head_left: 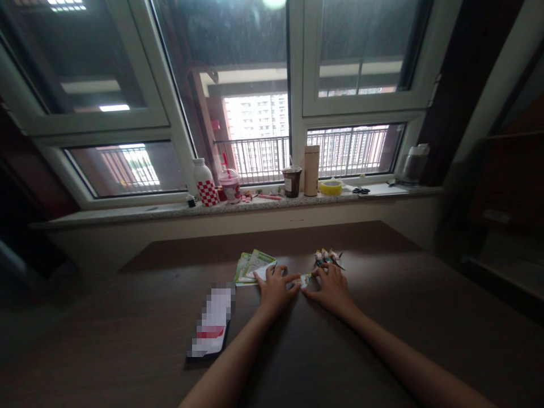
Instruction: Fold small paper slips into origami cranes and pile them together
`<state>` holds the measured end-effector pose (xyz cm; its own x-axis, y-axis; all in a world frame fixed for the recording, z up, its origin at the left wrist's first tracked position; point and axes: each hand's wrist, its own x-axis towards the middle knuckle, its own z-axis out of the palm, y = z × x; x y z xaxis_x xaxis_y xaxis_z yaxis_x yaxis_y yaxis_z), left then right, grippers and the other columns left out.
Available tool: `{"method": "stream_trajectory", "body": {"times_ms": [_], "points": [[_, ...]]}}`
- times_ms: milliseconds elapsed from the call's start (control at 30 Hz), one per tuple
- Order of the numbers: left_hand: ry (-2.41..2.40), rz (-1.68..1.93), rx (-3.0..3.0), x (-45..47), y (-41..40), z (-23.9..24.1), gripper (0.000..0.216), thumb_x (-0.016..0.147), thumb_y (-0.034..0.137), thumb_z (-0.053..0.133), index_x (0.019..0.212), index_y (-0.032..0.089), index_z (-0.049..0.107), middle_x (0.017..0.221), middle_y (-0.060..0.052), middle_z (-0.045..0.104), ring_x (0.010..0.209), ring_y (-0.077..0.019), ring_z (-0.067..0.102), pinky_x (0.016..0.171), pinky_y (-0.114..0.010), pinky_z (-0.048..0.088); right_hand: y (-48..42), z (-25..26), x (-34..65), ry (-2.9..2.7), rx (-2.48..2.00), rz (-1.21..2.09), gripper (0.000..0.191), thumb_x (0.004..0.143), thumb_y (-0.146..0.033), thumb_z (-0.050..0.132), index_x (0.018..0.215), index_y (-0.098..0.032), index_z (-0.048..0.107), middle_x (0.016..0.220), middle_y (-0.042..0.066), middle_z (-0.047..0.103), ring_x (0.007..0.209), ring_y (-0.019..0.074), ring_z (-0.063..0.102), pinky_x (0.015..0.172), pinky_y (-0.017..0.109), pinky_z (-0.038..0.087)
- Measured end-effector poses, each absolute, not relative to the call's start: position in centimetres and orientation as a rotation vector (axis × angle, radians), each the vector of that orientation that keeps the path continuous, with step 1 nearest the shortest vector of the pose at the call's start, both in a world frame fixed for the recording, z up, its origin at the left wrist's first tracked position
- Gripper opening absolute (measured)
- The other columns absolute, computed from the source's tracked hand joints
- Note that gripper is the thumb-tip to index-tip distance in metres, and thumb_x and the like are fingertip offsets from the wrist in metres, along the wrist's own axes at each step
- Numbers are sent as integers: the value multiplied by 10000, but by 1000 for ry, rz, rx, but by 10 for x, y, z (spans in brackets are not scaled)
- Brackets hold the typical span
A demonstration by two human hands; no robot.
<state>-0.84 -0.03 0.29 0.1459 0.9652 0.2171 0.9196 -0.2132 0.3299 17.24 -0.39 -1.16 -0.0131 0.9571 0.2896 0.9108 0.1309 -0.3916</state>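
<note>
My left hand (277,289) and my right hand (332,288) rest close together over the brown table. Between their fingertips lies a small colourful piece (305,280), white with yellow, green and blue; its exact kind is too small to make out. The thumb and forefinger of each hand close on one end of it. Beside my left hand, partly under its outer fingers, several green-and-white printed cards or sheets (250,266) are fanned out. Just beyond my right hand sits a cluster of small items with white, yellow and dark colours (326,256).
A phone (212,323) with a blurred screen lies left of my left forearm on the table (382,340). Along the windowsill stand a checkered bottle (206,184), a pink drink cup (230,186), a dark drink cup (292,181), a tan flask (311,170), yellow tape (331,187) and scissors (361,191).
</note>
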Motion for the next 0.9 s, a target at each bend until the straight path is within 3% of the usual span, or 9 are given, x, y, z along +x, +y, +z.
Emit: {"method": "stream_trajectory", "body": {"times_ms": [133,400,567,700,900], "points": [[1923,569,2284,-9,1,1,435,850,542,569,1280,488,561,1369,11,552,1339,-327,354,1061,-792,12,-2,-16,175,-1939,-1767,138,558,701,-609,691,1092,-213,653,1297,143,485,1297,328,374,1081,447,300],[1883,640,2294,-9,0,0,307,850,509,580,1126,412,673,1345,-2,556,1328,-334,364,1064,-790,2,4,-22,180,-1870,-1716,127,234,863,-366,579,998,-220,703,1218,122,533,1235,309,419,1030,440,367],[1862,652,2298,-10,-1,0,280,849,483,591,1107,419,680,1342,-5,556,1332,-336,359,1065,-783,6,8,-25,181,-1869,-1604,74,281,859,-312,595,1097,-216,709,1197,133,549,1206,314,426,1062,466,359],[1834,683,2295,-10,-2,2,272,848,432,603,1108,418,682,1343,-17,555,1339,-333,355,1067,-777,-5,10,-29,182,-1968,-1443,53,308,884,-313,580,1172,-306,690,1224,98,566,1222,308,412,1062,492,359],[1771,748,2290,-9,-3,3,261,840,365,624,1086,412,699,1336,-35,554,1344,-326,355,1088,-748,-35,9,-30,181,-2030,-1385,116,249,881,-302,593,1095,-321,718,1209,88,579,1218,293,433,1049,496,364]]}}
